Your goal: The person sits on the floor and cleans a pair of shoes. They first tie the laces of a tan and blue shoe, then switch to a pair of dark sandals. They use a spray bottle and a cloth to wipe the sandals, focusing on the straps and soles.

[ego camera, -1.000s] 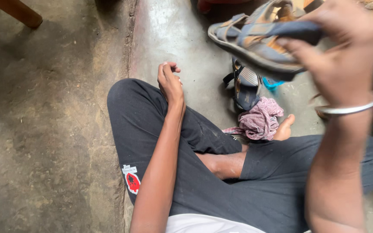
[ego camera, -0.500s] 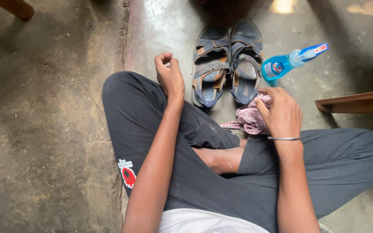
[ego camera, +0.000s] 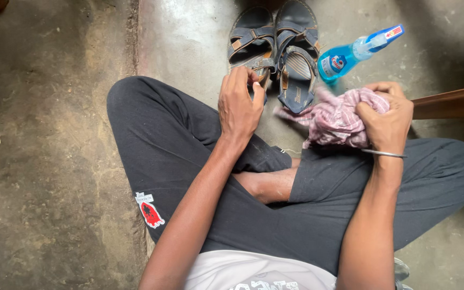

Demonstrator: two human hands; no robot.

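I sit cross-legged on a concrete floor in dark trousers. My left hand point(ego camera: 238, 104) reaches over my knee and its fingers close on the heel end of the left sandal point(ego camera: 251, 40). The right sandal point(ego camera: 297, 59) lies beside it, soles down, both grey-blue with straps. My right hand point(ego camera: 385, 115), with a metal bangle on the wrist, grips a bunched pink-and-white striped cloth point(ego camera: 336, 118) just above my right knee.
A blue spray bottle point(ego camera: 350, 53) lies on its side on the floor right of the sandals. A brown wooden edge point(ego camera: 452, 102) juts in from the right. A floor seam point(ego camera: 134, 37) runs up the left of the sandals.
A second ago my right hand held a sandal up; it now lies on the floor beside the other. My right hand has lifted the cloth. My left hand moved onto the left sandal.
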